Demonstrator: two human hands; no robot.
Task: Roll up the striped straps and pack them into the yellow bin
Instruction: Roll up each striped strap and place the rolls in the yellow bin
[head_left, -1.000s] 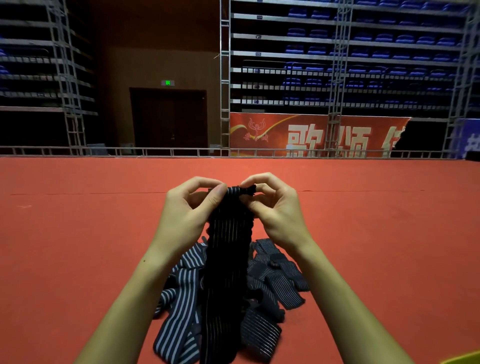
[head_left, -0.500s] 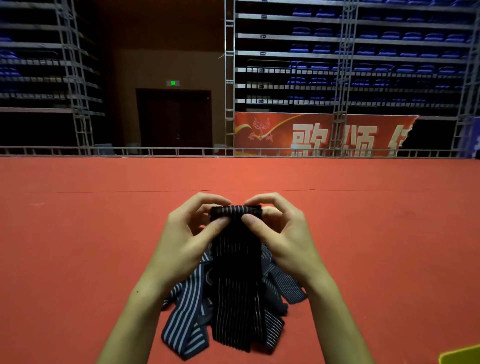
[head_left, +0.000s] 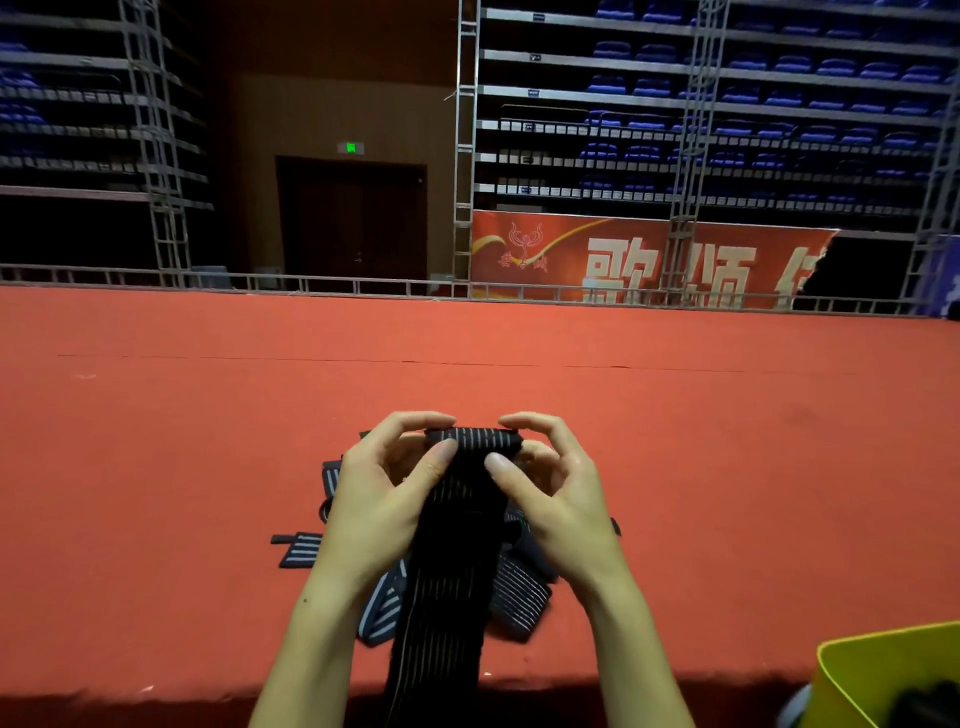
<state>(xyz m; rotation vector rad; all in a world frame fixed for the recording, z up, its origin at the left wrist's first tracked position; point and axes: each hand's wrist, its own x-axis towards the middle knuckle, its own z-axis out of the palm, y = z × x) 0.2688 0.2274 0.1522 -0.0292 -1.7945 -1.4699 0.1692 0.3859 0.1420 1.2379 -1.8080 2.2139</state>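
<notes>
We pinch the striped strap's (head_left: 457, 545) rolled end, left hand (head_left: 384, 499) and right hand (head_left: 550, 493) level | tail runs toward us | yellow bin (head_left: 878, 670) nearer right hand.

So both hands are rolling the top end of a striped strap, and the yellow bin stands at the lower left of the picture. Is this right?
Not quite. The yellow bin stands at the lower right, as the head view shows. The rest holds: left hand and right hand are rolling the top end of the striped strap.

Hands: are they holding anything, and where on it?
Both the left hand and right hand pinch one striped strap at its rolled top end.
</notes>
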